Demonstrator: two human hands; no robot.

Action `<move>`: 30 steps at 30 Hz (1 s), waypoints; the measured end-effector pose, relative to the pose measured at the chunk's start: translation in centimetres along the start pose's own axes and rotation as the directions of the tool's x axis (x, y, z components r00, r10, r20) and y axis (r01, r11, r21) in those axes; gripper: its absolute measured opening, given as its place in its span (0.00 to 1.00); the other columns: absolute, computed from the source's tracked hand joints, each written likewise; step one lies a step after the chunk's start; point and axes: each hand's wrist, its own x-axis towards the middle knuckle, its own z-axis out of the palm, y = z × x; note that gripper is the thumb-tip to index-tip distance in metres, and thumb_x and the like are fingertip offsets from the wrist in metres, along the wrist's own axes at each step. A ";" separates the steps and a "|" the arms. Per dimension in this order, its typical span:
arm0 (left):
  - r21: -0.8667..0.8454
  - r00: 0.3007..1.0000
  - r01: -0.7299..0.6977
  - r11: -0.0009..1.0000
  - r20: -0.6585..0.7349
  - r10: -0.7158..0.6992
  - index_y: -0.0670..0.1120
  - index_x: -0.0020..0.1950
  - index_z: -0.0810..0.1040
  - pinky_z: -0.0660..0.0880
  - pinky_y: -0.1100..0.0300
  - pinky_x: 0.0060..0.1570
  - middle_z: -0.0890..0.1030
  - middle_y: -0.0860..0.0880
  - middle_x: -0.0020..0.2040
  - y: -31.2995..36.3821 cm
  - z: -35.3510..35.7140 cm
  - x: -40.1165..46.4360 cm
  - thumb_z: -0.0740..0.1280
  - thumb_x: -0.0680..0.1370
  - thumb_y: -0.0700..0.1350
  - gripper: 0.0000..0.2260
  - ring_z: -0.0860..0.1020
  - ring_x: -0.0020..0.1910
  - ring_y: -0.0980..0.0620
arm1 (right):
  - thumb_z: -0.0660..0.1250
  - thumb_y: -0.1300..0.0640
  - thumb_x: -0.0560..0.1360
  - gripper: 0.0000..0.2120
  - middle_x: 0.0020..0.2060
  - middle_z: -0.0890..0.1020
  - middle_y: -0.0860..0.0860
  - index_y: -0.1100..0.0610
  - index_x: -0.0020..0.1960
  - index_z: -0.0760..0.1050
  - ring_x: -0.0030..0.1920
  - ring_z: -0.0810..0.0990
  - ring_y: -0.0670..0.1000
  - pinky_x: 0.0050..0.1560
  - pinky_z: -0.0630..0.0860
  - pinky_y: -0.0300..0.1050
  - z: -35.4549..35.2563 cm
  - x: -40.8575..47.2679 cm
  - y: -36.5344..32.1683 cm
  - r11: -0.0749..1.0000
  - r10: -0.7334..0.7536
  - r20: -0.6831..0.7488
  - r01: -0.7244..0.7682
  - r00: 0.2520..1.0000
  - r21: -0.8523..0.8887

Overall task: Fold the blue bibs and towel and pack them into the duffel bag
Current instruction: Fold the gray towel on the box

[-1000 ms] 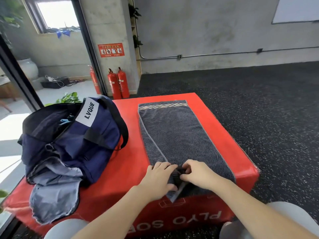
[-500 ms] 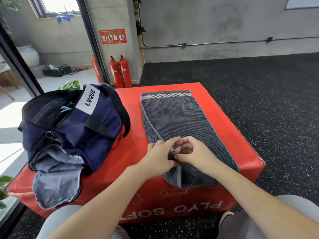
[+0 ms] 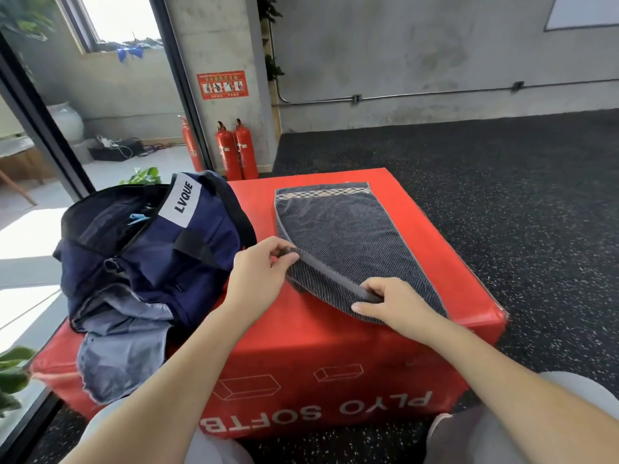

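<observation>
Fingers of the left hand pinch the towel edge, and the right hand pinches it nearer. It lies on the red box, beside the duffel bag.

A gym or training room, not a home.

The floor is black speckled rubber, the walls are bare concrete, and a red soft plyo box stands in the middle. Two red fire extinguishers stand under a safety sign by the pillar.
</observation>
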 end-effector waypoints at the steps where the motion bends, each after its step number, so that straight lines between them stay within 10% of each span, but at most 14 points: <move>1: -0.011 1.000 0.016 1.000 -0.016 -0.016 0.52 0.45 0.84 0.71 0.68 0.42 0.82 0.57 0.36 0.1 -0.3 -0.2 0.74 0.75 0.43 0.04 0.77 0.35 0.60 | 0.76 0.49 0.72 0.08 0.29 0.76 0.39 0.45 0.39 0.77 0.31 0.73 0.38 0.37 0.67 0.36 -0.8 -0.4 0.4 1.000 0.005 -0.014 -0.005 1.000 -0.023; 14: 0.049 0.999 0.034 0.998 0.005 -0.034 0.52 0.42 0.80 0.79 0.53 0.46 0.82 0.54 0.32 3.2 -5.7 -5.4 0.72 0.77 0.41 0.07 0.82 0.34 0.55 | 0.77 0.54 0.71 0.10 0.38 0.80 0.38 0.41 0.43 0.79 0.42 0.77 0.39 0.42 0.67 0.30 -8.6 -8.4 1.2 0.973 0.038 -0.200 -0.082 0.979 -0.215; 30: 0.066 0.980 -0.035 0.997 -0.192 0.047 0.49 0.47 0.79 0.70 0.65 0.40 0.82 0.51 0.33 8.5 -11.5 -6.5 0.67 0.81 0.46 0.03 0.78 0.38 0.56 | 0.78 0.48 0.71 0.03 0.40 0.84 0.42 0.45 0.43 0.85 0.46 0.77 0.38 0.42 0.68 0.33 -15.2 -10.4 -7.9 0.992 -0.084 -0.376 0.042 0.923 -0.118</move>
